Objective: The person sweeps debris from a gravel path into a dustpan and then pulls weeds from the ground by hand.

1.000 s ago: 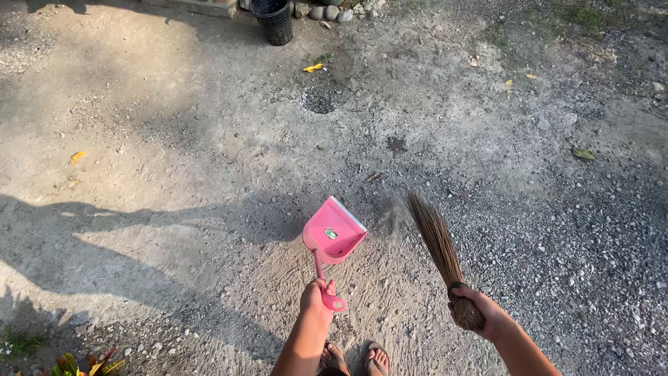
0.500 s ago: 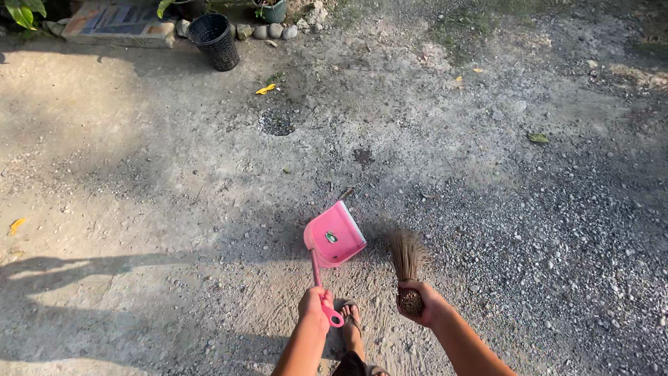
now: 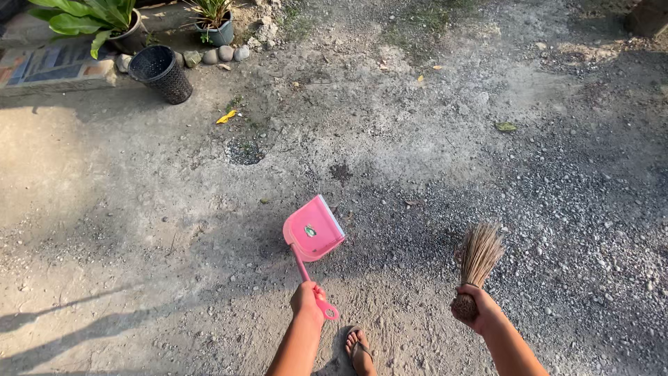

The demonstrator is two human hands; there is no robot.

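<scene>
My left hand [image 3: 306, 301] grips the handle of a pink dustpan [image 3: 313, 230], whose pan is tilted up above the dirt ground with its open lip facing away from me. My right hand [image 3: 475, 310] holds the bound base of a short stick broom [image 3: 476, 261], bristles pointing forward and lifted off the gravel. The broom is apart from the dustpan, to its right. One of my feet in a sandal [image 3: 360, 351] shows at the bottom between my arms.
A black mesh basket [image 3: 161, 72] stands at the far left beside potted plants [image 3: 115, 24] and round stones [image 3: 224, 53]. A yellow leaf [image 3: 225, 117] and a small dark hole [image 3: 245, 152] lie ahead. Loose gravel covers the right side.
The view has shifted forward and right. My right hand swung the broom out to the right, away from the dustpan. The dustpan stays raised in my left hand.
</scene>
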